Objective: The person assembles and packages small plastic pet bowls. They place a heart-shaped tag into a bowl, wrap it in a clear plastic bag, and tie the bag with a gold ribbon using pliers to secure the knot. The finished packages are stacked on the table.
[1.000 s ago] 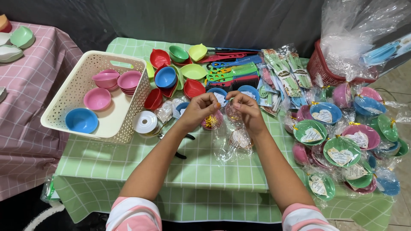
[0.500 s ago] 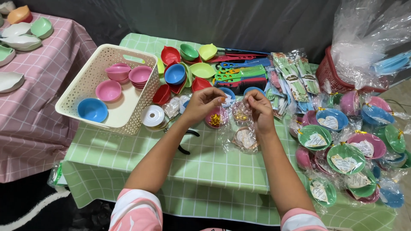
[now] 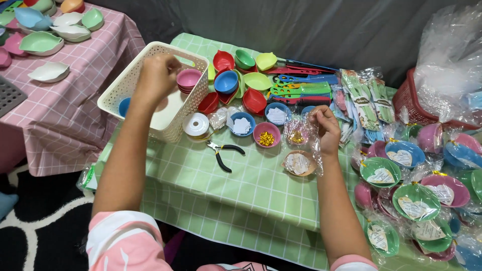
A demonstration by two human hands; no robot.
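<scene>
1. Two hands, well apart right now. Left hand [image 3: 156, 75] hovers over the white basket [image 3: 134, 83] at far left, fingers bunched; can't tell if it's pinching anything.
2. Right hand [image 3: 325, 129] pinches the top of a clear bag [image 3: 301, 145], which hangs down to a small brown bowl [image 3: 298, 163] on the green table [image 3: 251, 190].
3. So the bag sits right under the right hand, way right of the left one. Pliers [image 3: 223, 154] lie between the arms.

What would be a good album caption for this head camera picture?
Left hand reaches over a white basket of little bowls while right hand pinches a clear cellophane bag.
</scene>
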